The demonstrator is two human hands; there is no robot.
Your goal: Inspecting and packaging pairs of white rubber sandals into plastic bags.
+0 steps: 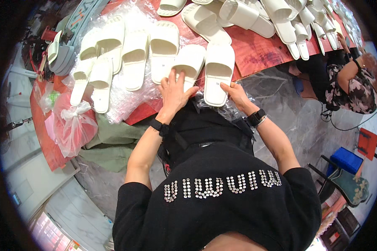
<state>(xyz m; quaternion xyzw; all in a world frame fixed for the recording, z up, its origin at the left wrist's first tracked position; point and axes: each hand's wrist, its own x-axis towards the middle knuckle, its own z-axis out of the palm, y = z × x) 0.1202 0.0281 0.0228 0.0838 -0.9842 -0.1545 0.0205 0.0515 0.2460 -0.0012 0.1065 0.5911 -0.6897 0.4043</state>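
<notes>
My right hand pinches the heel end of a cream slide slipper at the table's near edge, thumb on top of its footbed. Just left of it lies another cream slipper, tilted to the right. Over that one's heel end rests my left hand, its fingers spread and their tips touching the slipper near the strap; part of the footbed is hidden beneath it. Beside my left hand, more cream slippers lie in a row on clear plastic wrap.
Many cream slippers cover the far part of the red table. A tied clear bag with pinkish contents sits at the left, near green cloth. Another person sits at the right, close to a blue crate.
</notes>
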